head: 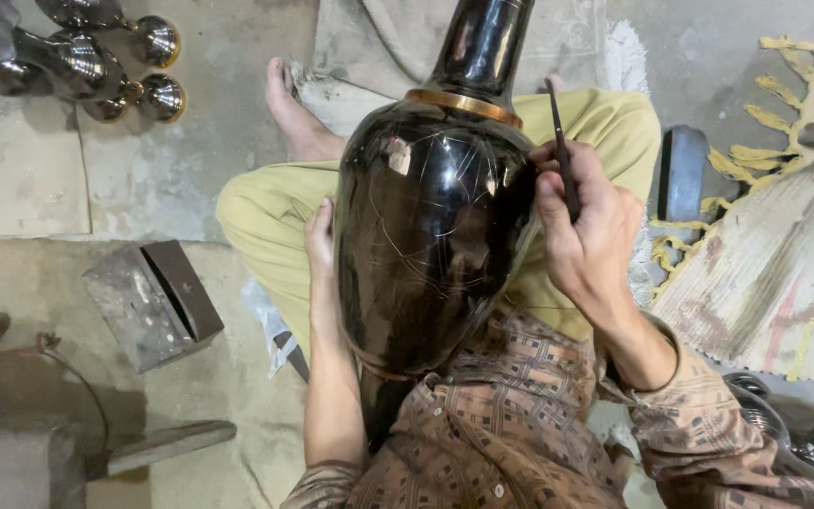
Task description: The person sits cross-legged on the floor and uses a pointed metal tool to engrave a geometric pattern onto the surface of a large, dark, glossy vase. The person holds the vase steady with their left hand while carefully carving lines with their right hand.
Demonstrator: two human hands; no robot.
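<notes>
A large glossy black vase (431, 221) lies tilted across the lap of a person seated on the floor, its base toward the chest and its narrow neck pointing away, past a brass-coloured band (463, 104) at the shoulder. Fine scratched lines run over its polished belly.

The left hand (320, 247) lies flat against the vase's left side, fingers (319, 221) pressed together and stretched along the curve, steadying it. The right hand (584, 231) rests on the vase's right shoulder; its fingers (550, 193) pinch a thin dark engraving tool (562, 155), which stands nearly upright with its upper end reaching toward the neck of the vase.

The person wears yellow-green trousers (261, 212) and a brown patterned shirt (501, 424); a bare foot (292, 108) shows beyond the left knee. On the concrete floor (143, 170), toward the far left corner, stand several shiny dark goblets with brass-coloured feet (96, 66). A grey metal block (148, 302) sits on the floor beside the left knee. To the right lies a worn fringed rug (774, 254).
</notes>
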